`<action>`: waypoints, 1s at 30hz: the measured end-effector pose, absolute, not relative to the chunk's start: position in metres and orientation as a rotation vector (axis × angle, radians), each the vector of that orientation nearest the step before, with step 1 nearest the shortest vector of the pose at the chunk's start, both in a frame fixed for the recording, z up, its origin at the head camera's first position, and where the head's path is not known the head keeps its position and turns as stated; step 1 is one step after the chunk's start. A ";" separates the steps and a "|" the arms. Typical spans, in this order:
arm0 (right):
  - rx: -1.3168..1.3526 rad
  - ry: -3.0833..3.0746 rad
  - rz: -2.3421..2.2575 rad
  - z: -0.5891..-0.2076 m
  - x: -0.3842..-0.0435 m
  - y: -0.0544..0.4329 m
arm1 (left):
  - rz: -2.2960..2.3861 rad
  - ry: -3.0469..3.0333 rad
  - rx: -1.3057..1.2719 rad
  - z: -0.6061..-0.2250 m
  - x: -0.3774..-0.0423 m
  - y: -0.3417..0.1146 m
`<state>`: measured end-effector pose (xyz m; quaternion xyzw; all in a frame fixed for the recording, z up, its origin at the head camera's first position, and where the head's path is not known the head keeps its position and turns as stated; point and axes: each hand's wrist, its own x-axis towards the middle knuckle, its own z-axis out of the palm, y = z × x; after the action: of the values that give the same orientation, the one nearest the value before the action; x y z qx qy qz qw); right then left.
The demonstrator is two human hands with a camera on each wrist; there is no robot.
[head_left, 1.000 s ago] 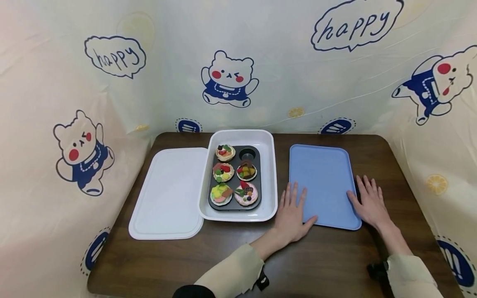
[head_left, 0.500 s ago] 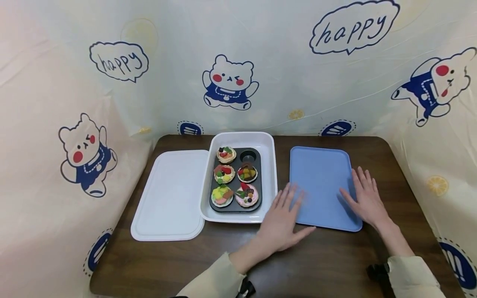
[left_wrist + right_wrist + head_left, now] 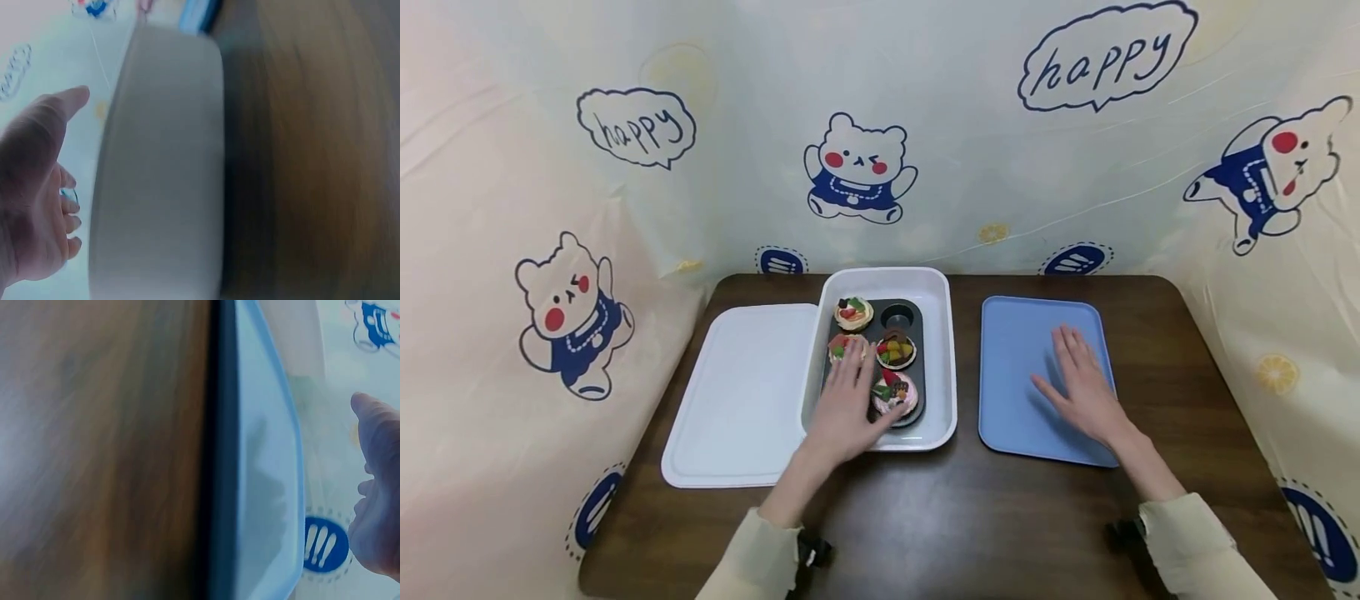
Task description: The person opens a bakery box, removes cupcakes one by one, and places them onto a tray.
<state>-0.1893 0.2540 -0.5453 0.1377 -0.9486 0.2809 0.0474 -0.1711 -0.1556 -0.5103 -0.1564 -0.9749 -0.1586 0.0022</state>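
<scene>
My left hand (image 3: 846, 412) hovers with fingers extended over the left side of a dark muffin tin (image 3: 883, 305), holding nothing. The tin sits inside a deep white tray (image 3: 940, 367). Toy fruit tarts fill several of its cups: a far-left tart (image 3: 853, 314), a yellow-and-brown tart (image 3: 896, 350) and a pink tart (image 3: 895, 394) show. A middle-left tart (image 3: 844, 343) is partly covered by my fingers, and the near-left cup is hidden. The far-right cup (image 3: 897, 316) holds no tart. Above a blue tray (image 3: 1015, 375), my right hand (image 3: 1086, 396) is spread, gripping nothing; its shadow falls on the tray.
A flat white panel (image 3: 737, 400), perhaps a lid, lies left of the white tray, its right edge against or under it. Everything stands on a dark wooden table (image 3: 1000, 525). A printed curtain (image 3: 955, 150) surrounds the table's back and sides.
My left hand has left the blue tray's left edge and moved left over the muffin tin. My right hand has shifted left from the blue tray's right edge to above its surface.
</scene>
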 end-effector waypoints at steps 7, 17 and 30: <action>0.521 -2.917 0.850 -0.528 -0.209 0.207 | -0.464 -3.093 -0.416 -0.515 -0.183 -0.205; 0.674 -2.913 0.937 -0.514 -0.234 0.146 | -0.415 -3.170 -0.393 -0.528 -0.176 -0.239; 0.905 -2.967 0.856 -0.506 -0.264 0.088 | -0.388 -3.192 -0.391 -0.535 -0.167 -0.251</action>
<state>-0.2642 0.0876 -0.5064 0.2811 -0.9213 0.2659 -0.0381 -0.1667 -0.2508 -0.5346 -0.1206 -0.9843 -0.1195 -0.0490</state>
